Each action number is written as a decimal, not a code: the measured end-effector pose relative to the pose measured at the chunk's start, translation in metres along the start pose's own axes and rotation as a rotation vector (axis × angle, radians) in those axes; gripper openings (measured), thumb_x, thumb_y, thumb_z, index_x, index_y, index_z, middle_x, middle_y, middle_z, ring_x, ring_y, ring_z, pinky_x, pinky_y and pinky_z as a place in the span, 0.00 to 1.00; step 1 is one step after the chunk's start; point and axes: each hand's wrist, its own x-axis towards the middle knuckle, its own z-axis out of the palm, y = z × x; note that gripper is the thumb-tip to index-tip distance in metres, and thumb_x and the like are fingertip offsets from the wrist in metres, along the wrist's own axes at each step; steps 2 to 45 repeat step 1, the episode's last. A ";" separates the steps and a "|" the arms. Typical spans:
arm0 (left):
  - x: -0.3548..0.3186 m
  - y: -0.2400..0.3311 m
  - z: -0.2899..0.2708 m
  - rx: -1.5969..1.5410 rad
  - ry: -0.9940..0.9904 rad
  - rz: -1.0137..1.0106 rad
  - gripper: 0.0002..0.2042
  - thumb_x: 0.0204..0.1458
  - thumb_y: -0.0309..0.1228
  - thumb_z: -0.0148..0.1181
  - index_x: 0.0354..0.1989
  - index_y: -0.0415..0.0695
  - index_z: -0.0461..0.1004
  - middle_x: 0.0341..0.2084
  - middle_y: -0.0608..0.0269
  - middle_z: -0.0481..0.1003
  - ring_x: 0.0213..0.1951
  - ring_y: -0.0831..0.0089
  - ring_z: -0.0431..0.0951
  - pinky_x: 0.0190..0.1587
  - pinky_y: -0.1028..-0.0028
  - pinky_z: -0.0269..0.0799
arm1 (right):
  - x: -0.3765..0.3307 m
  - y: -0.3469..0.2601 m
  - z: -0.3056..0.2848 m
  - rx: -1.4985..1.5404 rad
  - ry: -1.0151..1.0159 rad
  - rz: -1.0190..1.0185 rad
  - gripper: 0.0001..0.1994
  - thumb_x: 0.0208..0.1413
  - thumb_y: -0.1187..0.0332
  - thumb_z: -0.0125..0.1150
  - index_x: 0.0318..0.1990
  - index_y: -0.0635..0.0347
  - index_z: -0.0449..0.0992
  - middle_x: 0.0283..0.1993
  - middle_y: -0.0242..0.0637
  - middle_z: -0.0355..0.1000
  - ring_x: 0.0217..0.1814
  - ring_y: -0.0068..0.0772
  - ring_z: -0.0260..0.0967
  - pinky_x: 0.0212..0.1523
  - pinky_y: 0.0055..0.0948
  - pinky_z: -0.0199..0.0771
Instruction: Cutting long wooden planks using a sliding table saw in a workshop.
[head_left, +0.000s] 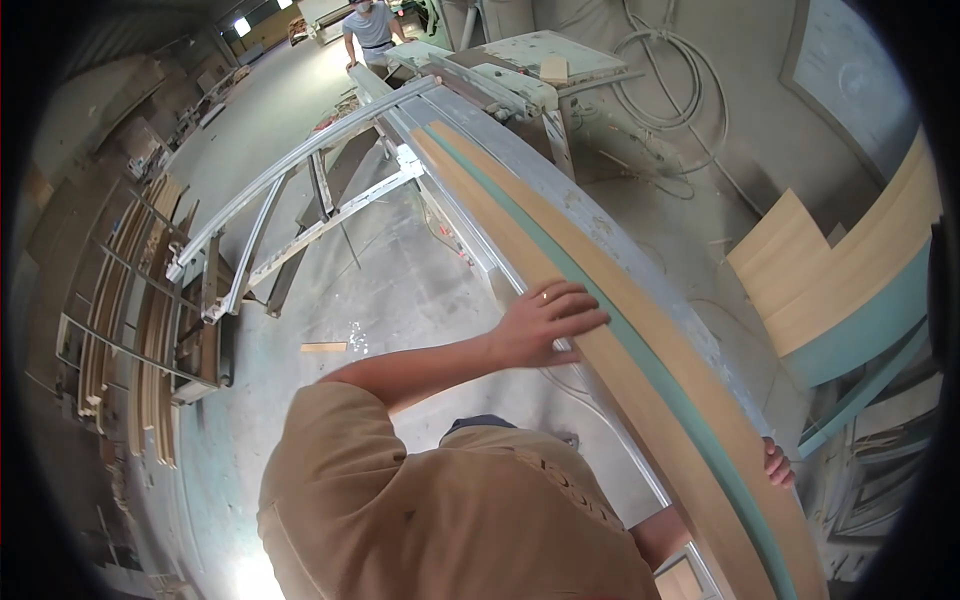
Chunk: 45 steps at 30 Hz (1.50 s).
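Note:
A long wood-coloured board (640, 372) with a teal stripe along its length lies on a grey metal machine bed (600, 225). My left hand (548, 325) is over the board's near edge, palm down, with its fingers stretched across the wood and its thumb apart. A ring shows on one finger. My right hand (778, 464) has its fingers curled around the board's far edge at the lower right. My right forearm passes under the board, so the palm and thumb are hidden.
A metal frame (300, 165) extends left from the machine. Long strips (150, 320) stand in a rack at the left. Wood and teal panels (850, 290) lean at the right. A coiled hose (690, 90) hangs behind. Another person (370, 30) stands at the far end.

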 end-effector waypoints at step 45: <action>-0.001 -0.012 0.001 0.041 0.018 0.015 0.37 0.51 0.46 0.79 0.73 0.56 0.77 0.61 0.54 0.78 0.65 0.54 0.78 0.70 0.48 0.74 | 0.001 0.013 0.015 0.124 0.067 -0.031 0.12 0.81 0.64 0.34 0.38 0.42 0.55 0.36 0.21 0.49 0.42 0.23 0.50 0.64 0.37 0.58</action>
